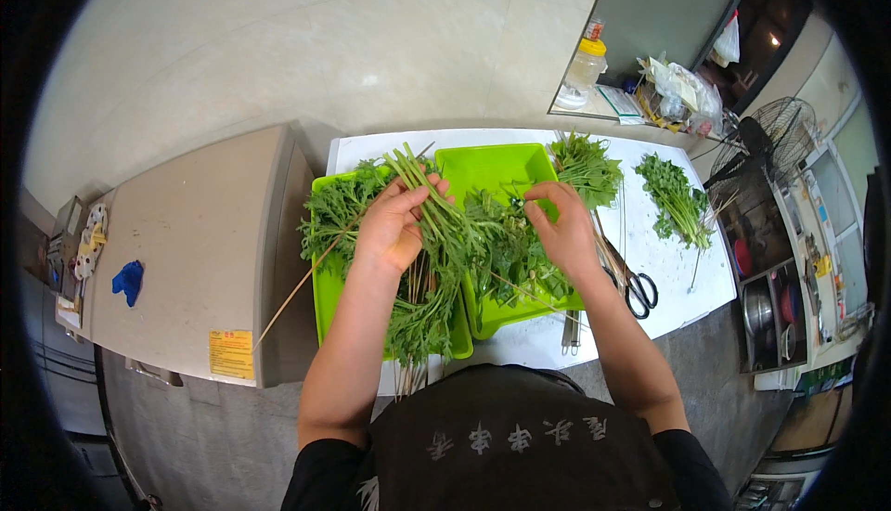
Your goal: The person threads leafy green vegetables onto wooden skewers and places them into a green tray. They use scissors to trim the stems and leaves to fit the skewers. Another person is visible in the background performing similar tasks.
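Note:
My left hand (400,222) holds a bunch of leafy green stems (435,208), cut ends pointing up and away, leaves hanging towards me. A thin wooden skewer (306,276) slants down-left from that hand. Beneath it is a bright green plastic tray (324,312) with more feathery greens (337,205) and several skewers. My right hand (560,222) is over a second green tray (487,159) that contains loose leaves (518,260); thumb and forefinger are bent close together, and whether something small is between them cannot be told. Black-handled scissors (640,295) lie right of my right forearm.
On the white table (696,295) lie a bundle of broad leaves (588,166) and a bundle of leafy stems (675,198). A beige cabinet (188,232) adjoins at left, with a blue cloth (128,282) on it. A black fan (759,145) stands at right.

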The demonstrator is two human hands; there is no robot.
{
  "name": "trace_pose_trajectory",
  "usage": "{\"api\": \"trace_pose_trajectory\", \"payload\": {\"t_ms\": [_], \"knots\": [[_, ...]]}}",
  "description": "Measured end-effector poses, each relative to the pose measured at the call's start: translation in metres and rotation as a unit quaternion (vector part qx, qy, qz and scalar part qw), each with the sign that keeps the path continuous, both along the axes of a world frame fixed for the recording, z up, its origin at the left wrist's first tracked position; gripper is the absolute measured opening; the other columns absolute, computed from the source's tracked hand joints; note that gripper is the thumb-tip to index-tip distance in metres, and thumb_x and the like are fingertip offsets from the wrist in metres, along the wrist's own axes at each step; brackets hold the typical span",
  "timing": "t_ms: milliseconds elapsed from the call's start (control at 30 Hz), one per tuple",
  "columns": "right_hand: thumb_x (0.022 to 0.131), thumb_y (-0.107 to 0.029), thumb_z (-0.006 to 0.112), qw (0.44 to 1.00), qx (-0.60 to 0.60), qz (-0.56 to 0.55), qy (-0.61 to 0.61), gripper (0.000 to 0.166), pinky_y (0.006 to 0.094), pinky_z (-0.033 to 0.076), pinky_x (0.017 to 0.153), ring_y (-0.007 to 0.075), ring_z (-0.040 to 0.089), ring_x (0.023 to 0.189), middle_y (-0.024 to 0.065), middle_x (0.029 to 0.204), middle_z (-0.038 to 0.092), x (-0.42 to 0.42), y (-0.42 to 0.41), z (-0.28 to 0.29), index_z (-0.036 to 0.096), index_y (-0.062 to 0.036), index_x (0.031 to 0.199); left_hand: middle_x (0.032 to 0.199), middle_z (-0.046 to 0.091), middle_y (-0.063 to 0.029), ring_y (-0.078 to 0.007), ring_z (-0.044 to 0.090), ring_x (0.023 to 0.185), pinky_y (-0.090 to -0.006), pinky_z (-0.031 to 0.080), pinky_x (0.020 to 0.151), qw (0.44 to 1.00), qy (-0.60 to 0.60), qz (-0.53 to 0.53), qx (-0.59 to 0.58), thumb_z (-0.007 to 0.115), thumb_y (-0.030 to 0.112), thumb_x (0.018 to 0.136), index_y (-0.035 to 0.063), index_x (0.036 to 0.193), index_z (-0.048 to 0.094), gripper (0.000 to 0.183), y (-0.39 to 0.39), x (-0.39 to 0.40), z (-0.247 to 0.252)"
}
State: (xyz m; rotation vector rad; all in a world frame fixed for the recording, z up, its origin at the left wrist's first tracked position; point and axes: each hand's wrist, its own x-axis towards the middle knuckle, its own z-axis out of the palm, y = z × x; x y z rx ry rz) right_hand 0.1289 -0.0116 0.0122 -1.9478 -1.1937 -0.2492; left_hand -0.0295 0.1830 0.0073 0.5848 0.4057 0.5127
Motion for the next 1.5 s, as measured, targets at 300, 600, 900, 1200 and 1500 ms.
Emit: {"api": "trace_pose_trajectory", "payload": {"t_ms": [300,600,900,1200,1500], "knots": [[0.078,-0.004,0.067,0.991,0.008,0.129,0.022,0.014,0.041,0.048,0.067,0.0322,0.061,0.078,0.0133,0.084,0.062,-0.06,0.023,0.037,0.063,-0.0041,0.092,0.106,0.065,-0.0104,-0.0206,0.062,0.099,-0.0328,0.048,0.089,0.996,0.001,-0.03,0.086,0.06,-0.003,0.085,-0.0005,0.114,0.058,0.029,-0.033,0.006,0.007],[0.078,-0.006,0.066,0.987,-0.001,0.143,-0.07,0.007,0.0438,0.044,0.066,0.034,0.057,0.073,0.0122,0.076,0.058,-0.044,0.025,0.037,0.062,-0.0055,0.084,0.105,0.065,-0.0055,-0.0154,0.06,0.096,-0.029,0.048,0.084,0.991,0.028,-0.099,0.091,0.061,0.0,0.085,0.0022,0.116,0.059,0.032,-0.038,0.01,0.002],[0.085,-0.001,0.062,0.997,0.064,-0.003,0.045,0.007,0.0312,0.047,0.061,0.0275,0.062,0.07,0.014,0.083,0.064,-0.015,0.024,0.012,0.061,0.0002,0.092,0.103,0.064,-0.0098,-0.0237,0.065,0.092,-0.0385,0.055,0.082,0.991,0.032,-0.112,0.06,0.059,0.002,0.088,0.0027,0.12,0.056,0.032,-0.024,0.009,-0.002],[0.077,-0.003,0.066,0.992,0.008,0.008,-0.127,0.021,0.0408,0.047,0.079,0.0315,0.06,0.087,0.0133,0.094,0.064,-0.006,0.011,0.007,0.067,-0.0028,0.098,0.099,0.062,-0.0118,-0.0243,0.064,0.092,-0.0436,0.057,0.082,1.0,0.004,0.005,0.021,0.056,-0.003,0.089,-0.0006,0.115,0.055,0.027,-0.012,0.007,0.013],[0.083,-0.008,0.068,0.947,-0.077,0.168,0.262,0.02,0.0281,0.049,0.073,0.0146,0.064,0.078,0.009,0.087,0.067,-0.048,0.014,0.025,0.064,-0.0007,0.101,0.099,0.062,-0.0122,-0.0253,0.064,0.09,-0.0433,0.057,0.079,0.998,0.017,-0.043,0.034,0.058,0.003,0.091,0.0021,0.117,0.055,0.026,-0.013,-0.004,0.022]]}}
